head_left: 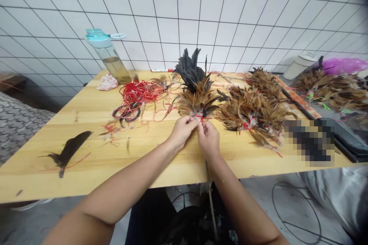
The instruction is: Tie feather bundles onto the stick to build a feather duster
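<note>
At the middle of the table I hold a feather duster (pixel 198 99) by the lower end of its feathers. Its feathers are brown near my hands and black at the far tip, and red string (pixel 199 116) is wound round their base. My left hand (pixel 184 132) is closed in a pinch at the tied base. My right hand (pixel 208 138) pinches the same spot from the right, fingertips close to the left ones. A thin stick (pixel 211 203) runs from beneath my hands over the table edge toward my lap. My fingers hide the exact grip on the string.
Tangled red string (pixel 140 93) lies to the left, with a black feather (pixel 70 149) nearer me. Tied brown feather bundles (pixel 253 109) are heaped at the right. A water bottle (pixel 113 61) and a red marker (pixel 161 71) stand or lie near the tiled wall (pixel 161 7).
</note>
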The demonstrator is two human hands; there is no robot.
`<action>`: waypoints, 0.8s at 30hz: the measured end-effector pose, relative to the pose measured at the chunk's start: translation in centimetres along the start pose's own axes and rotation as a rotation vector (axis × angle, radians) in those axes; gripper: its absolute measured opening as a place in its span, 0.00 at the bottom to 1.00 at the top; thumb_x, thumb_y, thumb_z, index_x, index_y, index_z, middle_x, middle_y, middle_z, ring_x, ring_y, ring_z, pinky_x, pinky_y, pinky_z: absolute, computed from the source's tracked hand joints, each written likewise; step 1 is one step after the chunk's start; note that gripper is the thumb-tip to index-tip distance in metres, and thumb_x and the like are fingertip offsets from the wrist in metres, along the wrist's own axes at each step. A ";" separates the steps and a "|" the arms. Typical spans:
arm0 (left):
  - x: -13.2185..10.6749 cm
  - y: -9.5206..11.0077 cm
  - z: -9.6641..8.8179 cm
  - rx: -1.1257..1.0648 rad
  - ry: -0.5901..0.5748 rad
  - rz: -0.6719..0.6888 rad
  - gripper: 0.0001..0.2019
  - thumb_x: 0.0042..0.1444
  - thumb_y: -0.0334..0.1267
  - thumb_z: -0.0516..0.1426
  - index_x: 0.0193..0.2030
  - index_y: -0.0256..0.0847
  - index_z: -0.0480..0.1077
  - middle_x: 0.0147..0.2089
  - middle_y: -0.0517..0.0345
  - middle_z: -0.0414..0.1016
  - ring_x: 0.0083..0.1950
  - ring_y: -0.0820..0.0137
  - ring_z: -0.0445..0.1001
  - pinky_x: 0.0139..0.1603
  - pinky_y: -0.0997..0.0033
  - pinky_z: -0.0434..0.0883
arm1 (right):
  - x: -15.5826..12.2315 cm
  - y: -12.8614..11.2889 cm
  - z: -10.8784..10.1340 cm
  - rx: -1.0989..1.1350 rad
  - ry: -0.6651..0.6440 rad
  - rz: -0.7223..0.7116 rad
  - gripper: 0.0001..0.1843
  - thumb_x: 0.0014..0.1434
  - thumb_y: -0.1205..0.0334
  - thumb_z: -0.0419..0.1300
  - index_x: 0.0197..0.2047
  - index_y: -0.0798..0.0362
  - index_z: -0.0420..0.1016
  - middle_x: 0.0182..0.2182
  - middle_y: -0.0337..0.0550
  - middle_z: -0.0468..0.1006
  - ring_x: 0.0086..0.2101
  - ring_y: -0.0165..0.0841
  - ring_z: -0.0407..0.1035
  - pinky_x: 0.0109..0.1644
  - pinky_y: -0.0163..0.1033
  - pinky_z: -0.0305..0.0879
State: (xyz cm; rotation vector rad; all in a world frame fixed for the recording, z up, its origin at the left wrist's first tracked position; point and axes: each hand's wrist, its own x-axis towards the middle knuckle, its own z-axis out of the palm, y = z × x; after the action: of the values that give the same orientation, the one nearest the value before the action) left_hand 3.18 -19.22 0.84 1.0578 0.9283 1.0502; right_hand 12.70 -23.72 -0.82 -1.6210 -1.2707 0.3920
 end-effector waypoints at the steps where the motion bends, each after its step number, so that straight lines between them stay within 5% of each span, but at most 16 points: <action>1: 0.0 0.0 0.0 -0.023 -0.005 0.003 0.13 0.43 0.42 0.64 0.23 0.36 0.66 0.24 0.63 0.66 0.28 0.76 0.62 0.34 0.74 0.60 | 0.0 0.1 0.0 0.032 -0.033 0.016 0.13 0.60 0.54 0.51 0.27 0.50 0.64 0.23 0.39 0.68 0.26 0.32 0.60 0.32 0.38 0.56; 8: 0.1 0.0 -0.4 -0.117 -0.037 -0.016 0.14 0.41 0.42 0.67 0.24 0.36 0.67 0.24 0.63 0.66 0.28 0.77 0.64 0.33 0.75 0.61 | 0.2 -0.3 -0.1 0.421 -0.220 0.123 0.16 0.55 0.48 0.57 0.25 0.51 0.64 0.21 0.35 0.64 0.25 0.28 0.57 0.31 0.36 0.56; 14: 0.2 0.1 -0.8 -0.099 -0.061 0.003 0.17 0.44 0.47 0.67 0.27 0.37 0.68 0.21 0.66 0.62 0.21 0.81 0.53 0.24 0.76 0.49 | 0.8 -0.9 -1.8 0.948 -0.422 0.559 0.24 0.45 0.43 0.67 0.22 0.53 0.62 0.17 0.28 0.53 0.17 0.20 0.40 0.19 0.31 0.35; 18: 0.0 0.0 -0.4 -0.060 -0.060 0.043 0.19 0.42 0.49 0.67 0.27 0.37 0.67 0.22 0.66 0.63 0.23 0.80 0.56 0.25 0.76 0.53 | 1.3 -0.9 -2.3 1.039 -0.431 0.657 0.26 0.42 0.45 0.70 0.22 0.53 0.60 0.16 0.27 0.54 0.16 0.19 0.39 0.18 0.30 0.32; 24: -0.2 -0.4 -0.2 0.036 -0.064 0.088 0.17 0.45 0.49 0.65 0.28 0.37 0.68 0.25 0.63 0.67 0.28 0.77 0.61 0.32 0.75 0.60 | 1.2 -1.2 -2.2 1.043 -0.416 0.621 0.28 0.39 0.46 0.73 0.24 0.50 0.57 0.14 0.22 0.45 0.15 0.19 0.35 0.17 0.29 0.30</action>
State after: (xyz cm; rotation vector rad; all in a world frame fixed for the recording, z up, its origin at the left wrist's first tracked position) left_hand 3.06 -19.41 0.45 1.1645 0.8587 1.0686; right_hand 14.20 -23.87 1.52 -0.9700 -0.5728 1.5444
